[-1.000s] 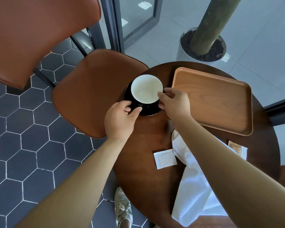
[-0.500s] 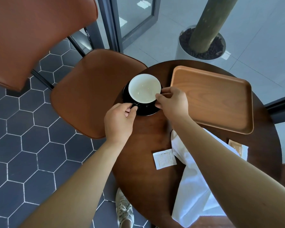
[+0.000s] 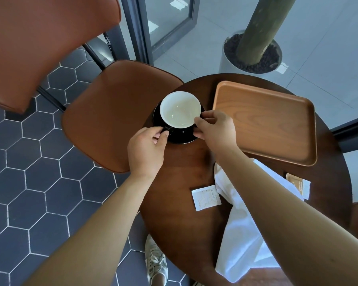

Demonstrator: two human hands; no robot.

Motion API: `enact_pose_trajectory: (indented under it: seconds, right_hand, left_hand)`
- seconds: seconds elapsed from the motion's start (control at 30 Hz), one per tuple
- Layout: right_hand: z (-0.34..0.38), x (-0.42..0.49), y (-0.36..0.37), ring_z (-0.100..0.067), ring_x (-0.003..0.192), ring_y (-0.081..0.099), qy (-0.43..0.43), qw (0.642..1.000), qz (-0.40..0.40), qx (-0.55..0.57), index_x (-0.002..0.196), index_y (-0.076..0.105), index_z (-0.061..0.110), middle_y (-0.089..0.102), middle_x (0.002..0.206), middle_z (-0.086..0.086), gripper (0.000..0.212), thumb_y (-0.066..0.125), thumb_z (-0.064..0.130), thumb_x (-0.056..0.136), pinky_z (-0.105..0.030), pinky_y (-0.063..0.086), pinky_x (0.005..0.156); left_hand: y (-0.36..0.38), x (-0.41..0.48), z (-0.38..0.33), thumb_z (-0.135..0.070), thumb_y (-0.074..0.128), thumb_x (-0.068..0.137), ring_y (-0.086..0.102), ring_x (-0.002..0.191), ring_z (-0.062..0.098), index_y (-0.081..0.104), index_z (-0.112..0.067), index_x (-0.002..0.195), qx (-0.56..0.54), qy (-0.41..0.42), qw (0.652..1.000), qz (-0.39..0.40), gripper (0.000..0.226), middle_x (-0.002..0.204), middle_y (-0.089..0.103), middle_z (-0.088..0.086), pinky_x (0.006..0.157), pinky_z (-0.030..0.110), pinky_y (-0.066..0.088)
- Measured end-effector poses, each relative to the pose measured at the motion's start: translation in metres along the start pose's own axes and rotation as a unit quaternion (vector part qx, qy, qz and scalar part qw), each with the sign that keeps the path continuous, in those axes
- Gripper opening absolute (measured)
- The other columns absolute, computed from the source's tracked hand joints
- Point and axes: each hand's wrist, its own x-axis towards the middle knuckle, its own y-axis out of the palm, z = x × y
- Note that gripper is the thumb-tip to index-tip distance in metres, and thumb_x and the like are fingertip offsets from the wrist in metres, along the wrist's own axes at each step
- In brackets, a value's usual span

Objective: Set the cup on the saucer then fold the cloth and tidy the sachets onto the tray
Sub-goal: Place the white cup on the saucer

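Left hand (image 3: 146, 148): I see thumb and forefinger curled together, pinching a small black loop at the cup's near-left side, which looks like its handle.
Right hand (image 3: 215, 131): fingers curled, thumb on the white rim and fingertips on the cup's right wall, so it pinches the cup from the other side.
Cup (image 3: 180, 109): white inside, black outside, upright, mouth towards me, held between both hands directly over the saucer; I cannot tell whether its base touches.
Saucer (image 3: 182, 138): black, flat on the worktop, showing mostly on the near side of the cup.
Tray (image 3: 265, 122): wooden, rectangular, just right of the saucer, partly behind my right hand.
Cloth (image 3: 242, 223): white, crumpled, lying under my right forearm and hanging over the worktop's near edge.
Sachets: a white sachet (image 3: 206, 197) touches the cloth's left edge; a brown-and-white sachet (image 3: 298, 183) lies to the cloth's right, below the tray's near corner.
Worktop (image 3: 180, 213): round, dark wood.
Surroundings: a brown chair (image 3: 112, 112) tucked against the worktop's left side, hexagon-tiled floor (image 3: 29, 182), one shoe (image 3: 155, 263) below.
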Motion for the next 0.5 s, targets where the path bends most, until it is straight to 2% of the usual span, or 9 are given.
enact_pose_trajectory:
  seconds: [0.13, 0.2, 0.27, 0.33, 0.37, 0.43, 0.5]
  right_hand:
    - [-0.007, -0.019, -0.006, -0.023, 0.075, 0.075, 0.009, 1.000, 0.003, -0.004, 0.104, 0.069, 0.016, 0.074, 0.081, -0.005, 0.016, 0.069, 0.019, 0.088, -0.046, 0.061, 0.081]
    - [-0.016, -0.034, -0.008, -0.022, 0.080, 0.073, -0.009, 0.998, 0.007, -0.056, 0.102, 0.071, 0.019, 0.075, 0.082, -0.003, 0.015, 0.069, 0.022, 0.087, -0.045, 0.058, 0.086]
    - [-0.027, -0.049, -0.009, -0.011, 0.081, 0.070, -0.048, 0.990, 0.017, -0.133, 0.100, 0.073, 0.021, 0.074, 0.085, 0.007, 0.015, 0.069, 0.023, 0.087, -0.032, 0.057, 0.083]
    - [-0.037, -0.060, -0.008, 0.002, 0.077, 0.063, -0.084, 0.977, 0.043, -0.192, 0.097, 0.073, 0.022, 0.071, 0.083, 0.013, 0.012, 0.068, 0.021, 0.087, -0.017, 0.050, 0.073]
    - [-0.041, -0.064, -0.006, 0.003, 0.078, 0.063, -0.097, 0.968, 0.065, -0.220, 0.098, 0.072, 0.021, 0.071, 0.086, 0.012, 0.012, 0.068, 0.020, 0.087, -0.017, 0.048, 0.073]
    - [-0.047, -0.068, -0.003, -0.011, 0.088, 0.066, -0.118, 0.945, 0.110, -0.284, 0.100, 0.073, 0.017, 0.071, 0.097, 0.003, 0.014, 0.066, 0.017, 0.087, -0.028, 0.051, 0.080]
    - [-0.049, -0.068, -0.001, -0.019, 0.092, 0.066, -0.136, 0.929, 0.127, -0.321, 0.101, 0.073, 0.016, 0.069, 0.101, -0.002, 0.016, 0.065, 0.015, 0.088, -0.032, 0.051, 0.082]
  left_hand:
    - [-0.002, -0.001, -0.001, -0.028, 0.070, 0.092, 0.067, 0.077, 0.018, 0.075, -0.011, 0.111, 0.000, -0.007, 1.000, 0.007, 0.026, 0.095, 0.073, 0.004, 0.074, 0.035, 0.056]
    - [-0.004, -0.002, 0.002, -0.028, 0.072, 0.090, 0.067, 0.077, 0.017, 0.075, -0.012, 0.111, -0.002, -0.020, 1.000, 0.007, 0.027, 0.096, 0.073, 0.003, 0.075, 0.036, 0.057]
    - [-0.004, -0.002, 0.004, -0.025, 0.074, 0.088, 0.067, 0.076, 0.016, 0.075, -0.012, 0.108, -0.005, -0.030, 1.000, 0.000, 0.023, 0.094, 0.073, 0.002, 0.076, 0.037, 0.058]
    - [-0.004, -0.001, 0.004, -0.022, 0.075, 0.087, 0.068, 0.076, 0.016, 0.077, -0.012, 0.104, -0.014, -0.036, 0.999, -0.001, 0.019, 0.092, 0.074, 0.002, 0.076, 0.039, 0.058]
    - [-0.003, -0.001, 0.004, -0.020, 0.075, 0.087, 0.068, 0.076, 0.016, 0.077, -0.012, 0.102, -0.020, -0.039, 0.999, 0.000, 0.017, 0.090, 0.074, 0.002, 0.076, 0.039, 0.058]
    - [-0.002, -0.001, 0.005, -0.019, 0.075, 0.087, 0.069, 0.077, 0.017, 0.077, -0.012, 0.100, -0.029, -0.044, 0.999, 0.003, 0.015, 0.089, 0.075, 0.002, 0.077, 0.039, 0.058]
    - [-0.003, -0.002, 0.007, -0.020, 0.074, 0.088, 0.069, 0.078, 0.015, 0.077, -0.012, 0.103, -0.031, -0.045, 0.998, 0.011, 0.017, 0.090, 0.075, 0.001, 0.077, 0.036, 0.058]
